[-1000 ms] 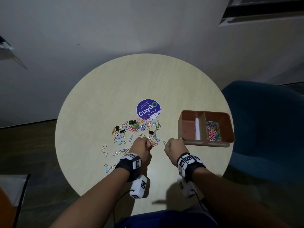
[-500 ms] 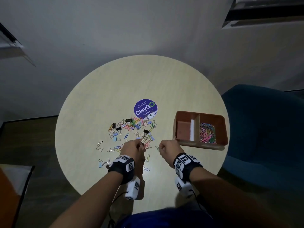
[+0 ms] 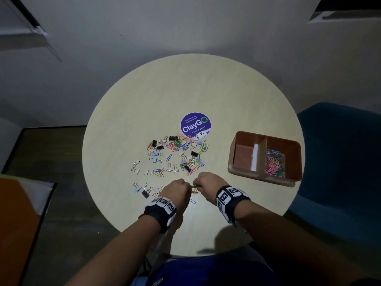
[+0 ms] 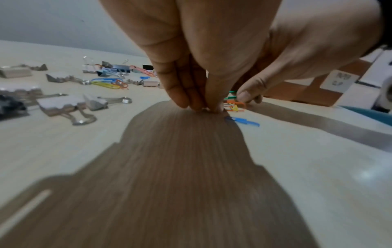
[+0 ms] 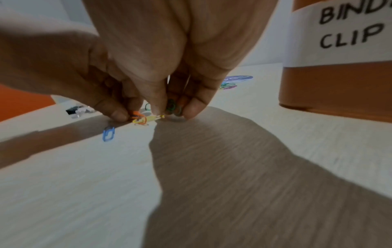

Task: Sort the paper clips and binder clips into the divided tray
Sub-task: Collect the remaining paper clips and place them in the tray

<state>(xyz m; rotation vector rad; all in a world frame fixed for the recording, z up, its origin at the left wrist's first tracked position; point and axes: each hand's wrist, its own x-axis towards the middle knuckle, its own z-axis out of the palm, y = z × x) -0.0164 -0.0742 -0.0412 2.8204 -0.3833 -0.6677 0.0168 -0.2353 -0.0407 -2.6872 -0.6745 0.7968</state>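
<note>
Roughly: two hands (image 3: 177, 188) (image 3: 208, 183), one tray (image 3: 266, 178).

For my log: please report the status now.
Left hand and right hand pinching paper clips on table. Tray: binder side empty. Nothing blocking.

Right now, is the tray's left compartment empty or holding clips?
Empty: the left compartment shows bare floor, while paper clips fill the right one.

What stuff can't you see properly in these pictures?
- Head view: what the left hand and right hand pinch is covered by their knuckles.
- Right wrist view: the tray label is cut off by the edge after "BIND" and "CLIP".
- Left wrist view: the far binder clips are blurred.
- Head view: the paper clips in the tray are too small to count.
</note>
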